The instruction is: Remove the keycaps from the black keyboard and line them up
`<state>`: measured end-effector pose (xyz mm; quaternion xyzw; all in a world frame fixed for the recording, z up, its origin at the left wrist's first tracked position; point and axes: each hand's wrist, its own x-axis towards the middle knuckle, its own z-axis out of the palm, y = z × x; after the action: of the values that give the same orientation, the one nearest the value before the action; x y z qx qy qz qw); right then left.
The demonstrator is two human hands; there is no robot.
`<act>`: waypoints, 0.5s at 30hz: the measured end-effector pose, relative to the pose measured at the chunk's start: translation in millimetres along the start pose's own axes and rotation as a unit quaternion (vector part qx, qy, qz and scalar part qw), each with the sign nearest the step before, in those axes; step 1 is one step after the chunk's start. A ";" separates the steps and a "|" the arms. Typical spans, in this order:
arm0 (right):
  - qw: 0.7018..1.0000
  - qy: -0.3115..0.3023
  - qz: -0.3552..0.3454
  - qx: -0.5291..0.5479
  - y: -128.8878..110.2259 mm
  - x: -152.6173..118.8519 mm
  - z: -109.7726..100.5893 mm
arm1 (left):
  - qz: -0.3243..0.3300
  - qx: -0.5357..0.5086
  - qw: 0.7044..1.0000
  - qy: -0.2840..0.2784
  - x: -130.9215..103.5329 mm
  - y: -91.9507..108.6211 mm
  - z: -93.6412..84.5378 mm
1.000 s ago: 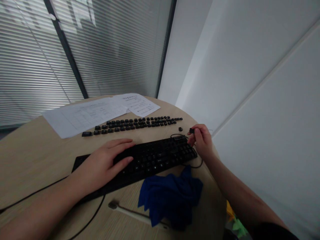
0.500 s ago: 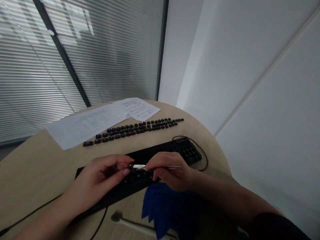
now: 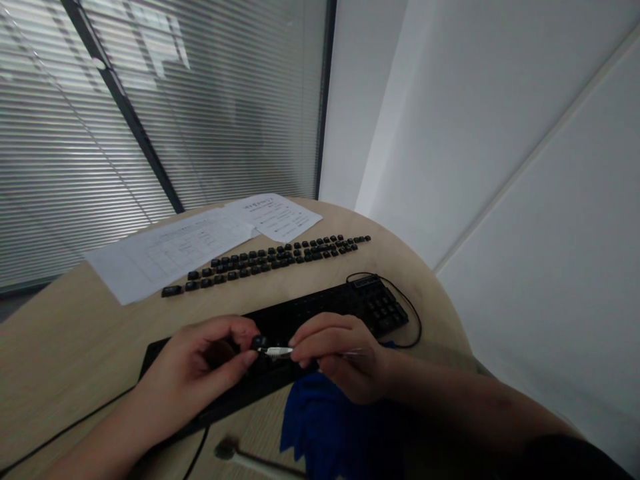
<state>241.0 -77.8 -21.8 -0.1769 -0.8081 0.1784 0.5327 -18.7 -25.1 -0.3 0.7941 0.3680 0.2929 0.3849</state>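
Between the thumb and fingers of my left hand is a small black keycap. My right hand pinches a slim tool with a white, ribbed-looking tip; its exact kind is unclear. That tip reaches left to the keycap, touching or very near it. Thin shiny strands at the tool's back end show faintly by the right palm. Beneath both hands lies a black keyboard, whose number pad still carries keys. The hands hide much of its middle.
Loose black keycaps stand in rows behind the keyboard. Papers lie at the back left. Nearer me are a blue cloth and a brush with dark bristles. Cables run at both sides of the round table.
The keycap in my left hand has turned and shows more clearly. My right hand and the tool have dropped slightly, and the strands behind it show less. The view has shifted a little.
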 end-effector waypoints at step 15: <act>0.942 -0.086 -0.036 -0.322 5.9 -5.1 9.1 | -0.011 -0.058 0.996 -0.073 -0.4 -0.7 6.8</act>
<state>235.0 -76.0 -32.1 -0.2938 -0.8709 -0.0958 0.3821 -14.1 -27.8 -4.6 0.7859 0.3300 0.2510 0.4588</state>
